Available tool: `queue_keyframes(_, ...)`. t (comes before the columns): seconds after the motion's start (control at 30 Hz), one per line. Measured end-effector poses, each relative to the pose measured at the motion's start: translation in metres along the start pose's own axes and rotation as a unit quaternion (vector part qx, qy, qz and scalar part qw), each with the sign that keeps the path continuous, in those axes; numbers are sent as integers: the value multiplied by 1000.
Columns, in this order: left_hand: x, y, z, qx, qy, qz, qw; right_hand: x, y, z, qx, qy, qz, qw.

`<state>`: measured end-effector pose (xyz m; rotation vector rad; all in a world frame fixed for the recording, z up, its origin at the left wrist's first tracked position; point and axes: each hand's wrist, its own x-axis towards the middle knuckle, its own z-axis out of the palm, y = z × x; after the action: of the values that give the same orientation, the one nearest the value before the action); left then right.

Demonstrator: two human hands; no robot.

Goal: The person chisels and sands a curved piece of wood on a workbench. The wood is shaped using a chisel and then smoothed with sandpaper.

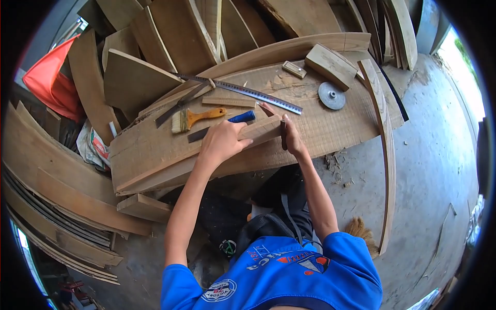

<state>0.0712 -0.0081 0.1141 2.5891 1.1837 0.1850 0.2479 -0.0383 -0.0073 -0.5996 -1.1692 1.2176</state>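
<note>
My left hand (223, 140) is wrapped over a long wooden strip (261, 132) lying along the near side of a thick plank. At the strip's right end, my right hand (293, 138) grips a thin dark brown piece (283, 135), which stands on edge against the end of the wood. Its exact kind I cannot tell. Just beyond my left hand lies a file with a blue handle (242, 117). Beside it is a paintbrush (199, 119) with an orange handle. A steel ruler (258, 95) and a short wooden strip (228, 102) lie farther back.
On the plank (310, 119) are a wooden block (330, 66), a grey disc (331, 96) and a small pale rectangular piece (294, 69). A long curved board (385, 155) leans at the right edge. Stacked boards (175, 31) stand behind; wood shavings (337, 168) litter the floor.
</note>
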Motion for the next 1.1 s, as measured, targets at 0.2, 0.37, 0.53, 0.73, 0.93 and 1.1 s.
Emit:
queue_keyframes(0.2, -5, -1, 3, 9, 5, 17, 1000, 0, -24, 19, 34, 2, -32, 999)
queue_keyframes(0.37, 1, -4, 5, 11, -21, 8, 1000, 14, -48, 32, 31, -8, -104, 994)
queue_keyframes(0.53, 1, 2, 3, 22, -21, -1, 1000, 8, -32, 32, -19, 68, -113, 991)
queue_keyframes(0.73, -2, 4, 2, 34, -14, -7, 999, -12, -2, 17, -67, 87, -57, 992)
queue_keyframes(0.93, -9, 8, 2, 36, -20, 7, 999, -12, -16, 26, -87, 100, -94, 987)
queue_keyframes(1.1, -1, -6, 5, 14, 3, 36, 999, -13, -12, 19, -130, 73, -56, 987)
